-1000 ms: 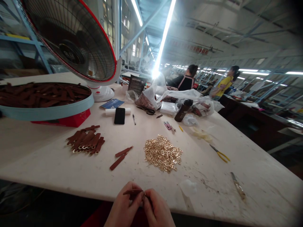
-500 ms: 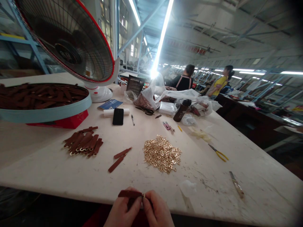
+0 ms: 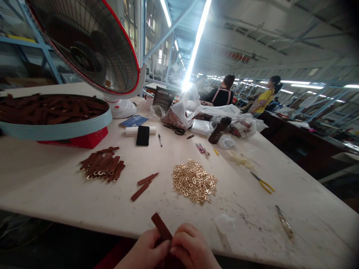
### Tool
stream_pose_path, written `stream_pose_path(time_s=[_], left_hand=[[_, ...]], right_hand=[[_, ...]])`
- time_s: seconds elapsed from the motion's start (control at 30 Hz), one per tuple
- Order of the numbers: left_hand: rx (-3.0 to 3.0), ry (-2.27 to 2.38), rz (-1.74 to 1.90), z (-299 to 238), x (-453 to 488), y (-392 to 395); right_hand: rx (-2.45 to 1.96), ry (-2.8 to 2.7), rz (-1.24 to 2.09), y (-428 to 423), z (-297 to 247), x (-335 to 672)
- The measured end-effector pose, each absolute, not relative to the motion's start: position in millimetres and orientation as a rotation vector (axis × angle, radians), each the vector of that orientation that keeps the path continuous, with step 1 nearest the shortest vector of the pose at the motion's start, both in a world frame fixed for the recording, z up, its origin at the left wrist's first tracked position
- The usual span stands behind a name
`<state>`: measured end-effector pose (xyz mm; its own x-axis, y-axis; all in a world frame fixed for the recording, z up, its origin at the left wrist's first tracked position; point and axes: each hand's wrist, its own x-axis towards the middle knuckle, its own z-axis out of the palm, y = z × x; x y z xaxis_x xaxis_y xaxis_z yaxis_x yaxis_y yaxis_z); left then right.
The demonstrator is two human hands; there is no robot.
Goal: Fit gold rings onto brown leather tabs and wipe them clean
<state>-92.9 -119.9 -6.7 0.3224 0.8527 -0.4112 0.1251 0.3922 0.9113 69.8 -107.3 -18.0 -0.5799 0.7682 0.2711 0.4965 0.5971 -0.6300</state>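
Pinched between left hand (image 3: 146, 252) and right hand (image 3: 190, 249) at the table's (image 3: 70, 201) near edge, the brown strap (image 3: 161, 226) was seemingly being fitted with a ring, needing steady threading next.

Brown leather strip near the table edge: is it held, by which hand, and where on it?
Both hands, left and right, pinch the brown strip at its lower end; its upper end sticks up free.

Bare table (image 3: 70, 201) is left between the near edge and the pile of gold rings (image 3: 194, 181). The way forward is narrowed by two loose leather strips (image 3: 144, 185) and a stack of strips (image 3: 102, 166); farther right, passage is blocked by pliers (image 3: 263, 182).
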Motion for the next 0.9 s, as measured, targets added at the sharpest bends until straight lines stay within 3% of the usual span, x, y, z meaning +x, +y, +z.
stream_pose_path(time_s=[0.3,0.47,0.73,0.9], left_hand=[[1.415,1.181,0.659,12.9,-88.4,-129.8],[1.44,1.312,0.633,-4.2,-87.1,-132.0],[1.43,1.38,0.684,-5.2,-86.5,-131.4],[1.418,1.361,0.736,-13.2,-89.3,-127.6]], right_hand=[[-1.369,-1.766,1.345,-121.3,-35.0,70.7],[-1.382,-1.801,1.26,-121.3,-37.0,68.4],[-1.184,-1.415,1.422,-122.1,-48.0,55.8],[-1.306,-1.332,1.267,-123.0,-45.4,46.8]])
